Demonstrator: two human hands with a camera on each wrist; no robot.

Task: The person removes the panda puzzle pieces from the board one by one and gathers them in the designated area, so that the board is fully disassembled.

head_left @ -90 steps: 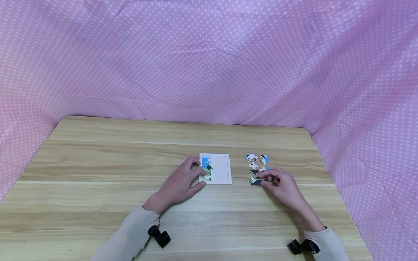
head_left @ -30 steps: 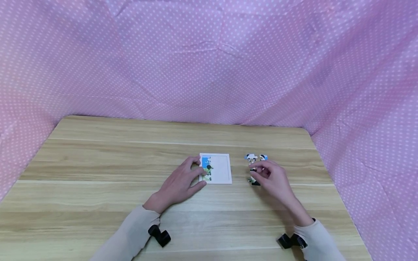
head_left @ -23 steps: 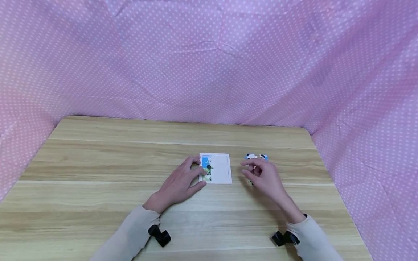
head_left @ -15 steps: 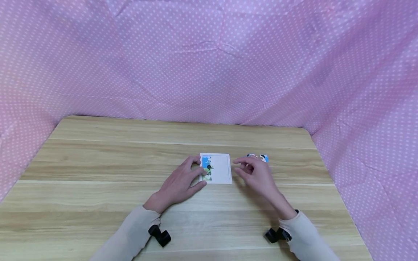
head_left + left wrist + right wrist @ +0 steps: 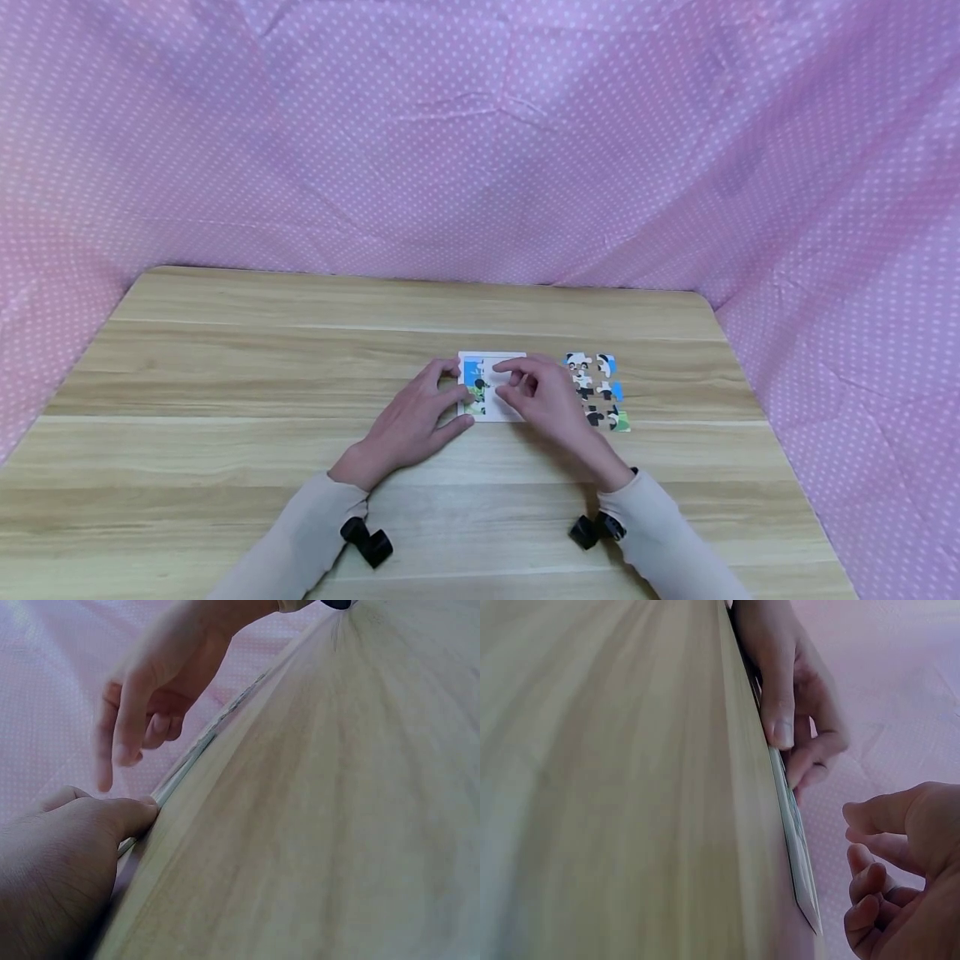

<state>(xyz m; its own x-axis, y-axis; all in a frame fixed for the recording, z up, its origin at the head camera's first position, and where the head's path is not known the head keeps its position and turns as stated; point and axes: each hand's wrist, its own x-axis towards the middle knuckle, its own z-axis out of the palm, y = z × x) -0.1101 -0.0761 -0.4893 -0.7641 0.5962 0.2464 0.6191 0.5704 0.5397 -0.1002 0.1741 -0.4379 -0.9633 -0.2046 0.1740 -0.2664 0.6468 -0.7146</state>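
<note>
A white puzzle board (image 5: pixel 493 412) lies mid-table, with a column of joined puzzle pieces (image 5: pixel 472 372) in blue and green along its left side. My left hand (image 5: pixel 412 417) rests on that side. In the right wrist view its thumb (image 5: pixel 780 724) presses at the board's near edge. Above the bare right part hovers my right hand (image 5: pixel 543 396), thumb and forefinger apart. No piece shows between them in the right wrist view. Right of the board lie several loose panda puzzle pieces (image 5: pixel 606 365), partly hidden by the right hand.
The wooden table (image 5: pixel 262 375) ends at the back against a pink dotted cloth (image 5: pixel 480 167), which also hangs at both sides. Black camera mounts (image 5: pixel 367 543) sit on both wrists, just over the cuffs.
My right hand has moved left from the loose pieces to above the board, so more of those pieces show. My left hand has stayed where it was.
</note>
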